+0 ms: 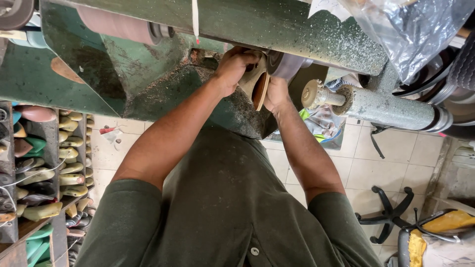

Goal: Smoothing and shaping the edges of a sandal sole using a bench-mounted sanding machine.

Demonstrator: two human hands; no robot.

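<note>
Both of my hands hold a tan shoe sole [259, 88] against a spinning sanding drum [286, 65] on a dusty green grinding machine [158, 84]. My left hand [232, 69] grips the sole's upper left side, fingers curled over its top. My right hand [277, 95] supports it from the right, just below the drum. The sole stands on edge between the hands, its brown inner face showing.
A brush wheel on a shaft [316, 95] sticks out right of my hands. Shelves with several shoe lasts [54, 163] stand at left. A chair base [391, 210] rests on the tiled floor at right, and a plastic bag [410, 29] hangs above.
</note>
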